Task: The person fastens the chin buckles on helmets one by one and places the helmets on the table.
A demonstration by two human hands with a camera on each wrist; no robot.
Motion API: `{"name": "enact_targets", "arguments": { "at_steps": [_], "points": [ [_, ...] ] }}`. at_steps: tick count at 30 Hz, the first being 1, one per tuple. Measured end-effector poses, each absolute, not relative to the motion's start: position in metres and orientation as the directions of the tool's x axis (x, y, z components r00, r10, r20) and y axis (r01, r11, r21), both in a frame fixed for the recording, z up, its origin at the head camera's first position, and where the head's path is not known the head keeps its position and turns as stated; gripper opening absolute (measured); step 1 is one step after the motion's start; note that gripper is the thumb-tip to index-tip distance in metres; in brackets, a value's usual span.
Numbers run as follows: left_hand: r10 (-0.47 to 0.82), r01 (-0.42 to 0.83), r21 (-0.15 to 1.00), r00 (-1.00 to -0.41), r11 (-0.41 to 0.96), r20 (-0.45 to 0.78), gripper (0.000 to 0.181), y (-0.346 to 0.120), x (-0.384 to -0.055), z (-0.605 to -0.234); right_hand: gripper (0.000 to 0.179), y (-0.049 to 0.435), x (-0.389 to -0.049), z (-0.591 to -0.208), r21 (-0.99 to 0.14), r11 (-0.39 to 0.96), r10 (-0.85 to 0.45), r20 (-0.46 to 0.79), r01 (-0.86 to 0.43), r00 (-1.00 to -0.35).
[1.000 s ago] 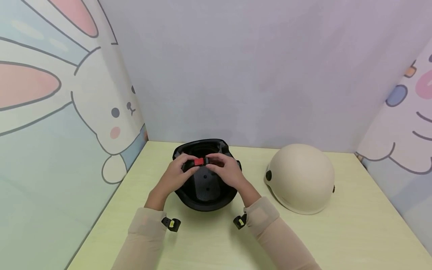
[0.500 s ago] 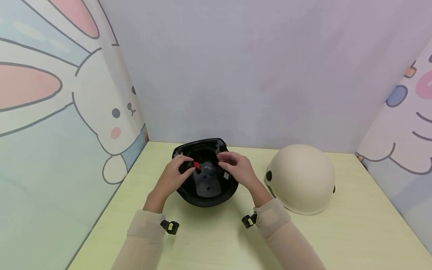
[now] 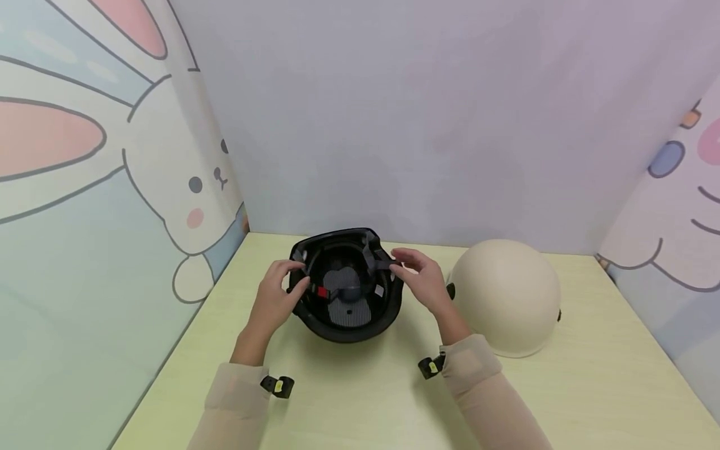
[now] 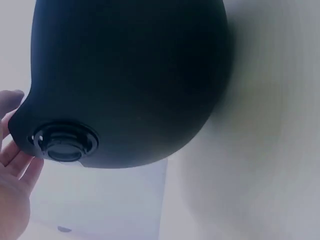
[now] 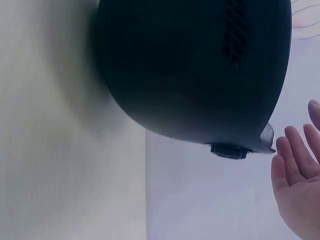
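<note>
A black helmet (image 3: 344, 334) lies upside down, its hollow inside facing up. Inside it is a red and black strap buckle (image 3: 322, 292), whose strap comes from the left rim. My left hand (image 3: 272, 299) is at that left rim, thumb and fingers spread apart; in the left wrist view the fingers (image 4: 21, 162) reach behind the rim near a round side fitting (image 4: 65, 145). The other dark strap (image 3: 382, 265) lies across the right rim. At its end is my right hand (image 3: 423, 281), and the right wrist view has its fingers (image 5: 295, 155) extended just off the rim.
A cream helmet (image 3: 509, 300) rests dome up on the pale yellow table (image 3: 360, 400), right beside my right forearm. A plain wall (image 3: 416, 125) stands behind the table, with cartoon-printed walls at both sides.
Both hands held the buckle together; its halves have since come apart. My right hand moved right to the rim, and my left let the red buckle drop into the helmet.
</note>
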State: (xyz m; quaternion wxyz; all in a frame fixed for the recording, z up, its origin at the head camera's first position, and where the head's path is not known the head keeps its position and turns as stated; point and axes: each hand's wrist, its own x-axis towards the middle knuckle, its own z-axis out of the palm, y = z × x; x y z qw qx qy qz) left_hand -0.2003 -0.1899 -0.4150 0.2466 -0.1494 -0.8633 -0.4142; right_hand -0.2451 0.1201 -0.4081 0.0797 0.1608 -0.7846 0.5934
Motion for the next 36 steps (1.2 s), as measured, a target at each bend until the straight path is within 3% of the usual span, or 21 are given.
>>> {"name": "enact_targets", "arguments": {
  "at_steps": [8, 14, 23, 36],
  "points": [
    [-0.036, 0.412, 0.710, -0.851, 0.571, 0.523, 0.037, -0.193, -0.189, -0.428, 0.042, 0.128, -0.246, -0.417, -0.927, 0.276, -0.083, 0.239, -0.252, -0.968],
    [-0.080, 0.382, 0.761, -0.868, 0.525, 0.491, 0.041, -0.190, -0.182, -0.441, 0.050, 0.128, -0.245, -0.435, -0.958, 0.221, -0.080, 0.167, -0.181, -0.983],
    [-0.104, 0.326, 0.845, -0.909, 0.425, 0.403, 0.042, -0.181, -0.178, -0.454, 0.058, 0.115, -0.241, -0.458, -0.981, 0.082, -0.112, 0.168, -0.177, -0.979],
    [-0.059, 0.304, 0.817, -0.924, 0.490, 0.378, 0.043, -0.163, -0.182, -0.466, 0.054, 0.112, -0.235, -0.453, -0.965, 0.037, 0.066, 0.262, -0.260, -0.963]
  ]
}}
